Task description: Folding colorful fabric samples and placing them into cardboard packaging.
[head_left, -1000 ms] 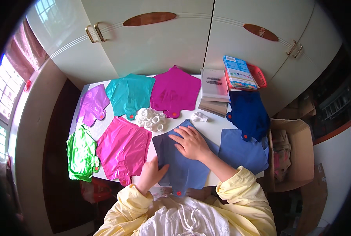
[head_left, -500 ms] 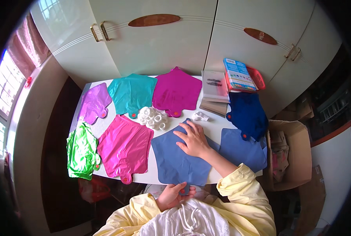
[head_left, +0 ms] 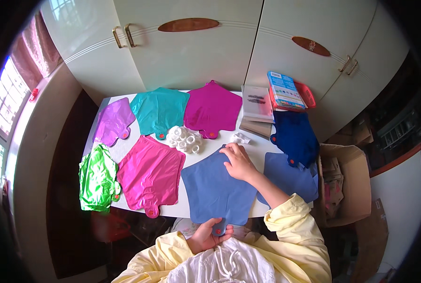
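Observation:
A flat, slate-blue foil balloon (head_left: 215, 188) lies at the front middle of the table, its tab hanging past the front edge. My left hand (head_left: 208, 234) holds that tab, thumb above and fingers beneath, with a red dot showing on it. At the balloon's far corner rests my right hand (head_left: 241, 162), fingers bent and touching the foil, thumb apart from them. Just beyond is a small white bundle (head_left: 239, 138), and left of it a heap of white ribbon rolls (head_left: 184, 140). A pink foil balloon (head_left: 150, 174) lies directly left.
More flat balloons lie around: green (head_left: 98, 179), lilac (head_left: 114, 122), teal (head_left: 159, 111), magenta (head_left: 214, 111), navy (head_left: 296, 137) and another slate-blue one (head_left: 288, 177). Packets (head_left: 286, 89) sit by a red basket (head_left: 306, 94). A cardboard box (head_left: 356, 188) stands right; cabinets (head_left: 187, 56) back the table.
My right hand has shifted slightly right and its fingers have bent more at the balloon's far corner. My left hand has turned a little, showing more of the tab.

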Demonstrator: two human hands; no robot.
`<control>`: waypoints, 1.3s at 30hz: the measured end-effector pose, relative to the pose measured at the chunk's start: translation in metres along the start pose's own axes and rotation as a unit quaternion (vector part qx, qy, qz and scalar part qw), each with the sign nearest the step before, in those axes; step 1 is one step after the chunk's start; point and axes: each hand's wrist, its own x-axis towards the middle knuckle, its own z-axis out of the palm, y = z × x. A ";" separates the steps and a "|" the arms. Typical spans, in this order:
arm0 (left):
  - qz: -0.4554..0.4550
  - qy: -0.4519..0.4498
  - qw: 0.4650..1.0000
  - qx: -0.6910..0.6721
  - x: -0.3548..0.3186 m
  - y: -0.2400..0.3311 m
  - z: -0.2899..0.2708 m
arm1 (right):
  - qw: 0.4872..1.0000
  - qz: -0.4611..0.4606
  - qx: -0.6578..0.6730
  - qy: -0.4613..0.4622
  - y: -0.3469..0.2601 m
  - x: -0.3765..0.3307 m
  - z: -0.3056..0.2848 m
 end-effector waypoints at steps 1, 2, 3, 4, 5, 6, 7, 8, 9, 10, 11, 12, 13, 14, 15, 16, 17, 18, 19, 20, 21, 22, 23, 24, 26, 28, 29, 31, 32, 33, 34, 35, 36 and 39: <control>-0.002 0.008 1.000 -0.014 0.001 0.000 0.000 | 1.000 -0.002 0.001 -0.003 0.001 0.000 -0.001; -0.004 0.015 0.999 -0.029 0.003 0.000 0.000 | 1.000 -0.004 0.001 -0.007 0.002 0.001 -0.002; -0.005 0.023 0.999 -0.044 0.004 0.000 -0.001 | 1.000 -0.006 0.003 -0.011 0.003 0.001 -0.002; -0.011 0.013 0.999 -0.046 0.005 0.000 -0.003 | 1.000 -0.006 0.003 -0.010 0.002 0.002 -0.002; -0.017 0.002 0.999 -0.047 0.007 0.001 -0.005 | 1.000 -0.006 0.003 -0.009 0.002 0.002 -0.003; -0.023 -0.009 0.999 -0.048 0.008 0.002 -0.007 | 1.000 -0.006 0.002 -0.008 0.001 0.003 -0.003; -0.019 -0.012 0.999 -0.046 0.008 0.001 -0.008 | 1.000 -0.005 0.001 -0.014 0.001 0.003 -0.004; -0.014 -0.016 0.999 -0.044 0.009 0.000 -0.009 | 1.000 -0.004 -0.001 -0.019 0.000 0.003 -0.005; -0.010 -0.020 0.999 -0.041 0.009 -0.001 -0.009 | 1.000 -0.002 -0.003 -0.025 0.000 0.003 -0.006; -0.010 -0.020 0.999 -0.037 0.009 -0.001 -0.008 | 1.000 -0.005 -0.008 -0.026 -0.001 0.003 -0.006; -0.010 -0.021 0.999 -0.033 0.009 -0.001 -0.008 | 0.999 -0.007 -0.014 -0.028 -0.001 0.003 -0.007; -0.010 -0.021 0.999 -0.029 0.009 -0.001 -0.008 | 0.999 -0.009 -0.018 -0.029 -0.003 0.003 -0.008; -0.009 -0.023 0.999 -0.025 0.009 -0.001 -0.008 | 0.998 -0.036 -0.048 -0.010 -0.007 0.001 -0.009; -0.008 -0.024 0.999 -0.021 0.009 -0.001 -0.009 | 0.995 -0.062 -0.078 0.009 -0.014 -0.003 -0.009; -0.006 -0.026 1.000 -0.017 0.009 -0.001 -0.009 | 0.990 -0.089 -0.108 0.029 -0.021 -0.007 -0.009; -0.003 -0.026 1.000 -0.016 0.009 -0.002 -0.008 | 0.989 -0.109 -0.100 0.018 -0.027 -0.010 -0.007; -0.001 -0.027 1.000 -0.015 0.008 -0.002 -0.007 | 0.988 -0.127 -0.089 0.015 -0.032 -0.013 -0.003; -0.001 -0.025 1.000 -0.016 0.008 -0.002 -0.006 | 0.987 -0.142 -0.077 0.010 -0.036 -0.017 0.002; -0.002 -0.020 1.000 -0.018 0.008 -0.002 -0.006 | 0.985 -0.157 -0.065 0.005 -0.039 -0.020 0.006; -0.004 -0.016 1.000 -0.021 0.009 -0.002 -0.005 | 0.983 -0.168 -0.075 0.008 -0.038 -0.022 0.010; -0.005 -0.011 1.000 -0.023 0.009 -0.002 -0.005 | 0.984 -0.167 -0.068 0.014 -0.035 -0.021 0.014; -0.006 -0.025 0.999 -0.023 0.010 -0.002 -0.007 | 0.984 -0.166 -0.061 0.019 -0.031 -0.020 0.018; -0.008 -0.040 0.999 -0.023 0.013 -0.003 -0.011 | 0.985 -0.165 -0.054 0.025 -0.029 -0.020 0.021; -0.007 -0.054 0.998 -0.025 0.013 -0.003 -0.012 | 0.984 -0.167 -0.058 0.032 -0.028 -0.018 0.021; -0.007 -0.046 0.999 -0.026 0.012 -0.004 -0.011 | 0.982 -0.172 -0.068 0.045 -0.025 -0.014 0.019; -0.007 -0.049 0.998 -0.026 0.012 -0.003 -0.010 | 0.982 -0.170 -0.065 0.045 -0.024 -0.013 0.019; -0.009 -0.057 0.998 -0.025 0.013 -0.003 -0.012 | 0.983 -0.169 -0.063 0.045 -0.024 -0.012 0.019; -0.007 -0.042 0.999 0.014 0.008 -0.001 -0.011 | 0.983 -0.164 -0.069 0.035 -0.025 -0.013 0.018; -0.003 -0.022 0.998 0.052 0.005 0.001 -0.009 | 0.984 -0.161 -0.072 0.031 -0.025 -0.013 0.018; 0.000 -0.001 0.996 0.092 0.000 0.003 -0.004 | 0.984 -0.161 -0.071 0.032 -0.025 -0.013 0.017; 0.020 -0.012 0.994 0.110 -0.007 0.005 -0.003 | 0.984 -0.161 -0.071 0.033 -0.025 -0.013 0.018; 0.041 -0.023 0.991 0.127 -0.015 0.007 -0.002 | 0.984 -0.161 -0.070 0.034 -0.025 -0.013 0.018; 0.061 -0.033 0.987 0.144 -0.021 0.011 -0.004 | 0.984 -0.160 -0.070 0.033 -0.025 -0.013 0.018; 0.197 0.047 0.962 0.180 -0.033 0.024 -0.013 | 0.984 -0.159 -0.068 0.032 -0.026 -0.013 0.017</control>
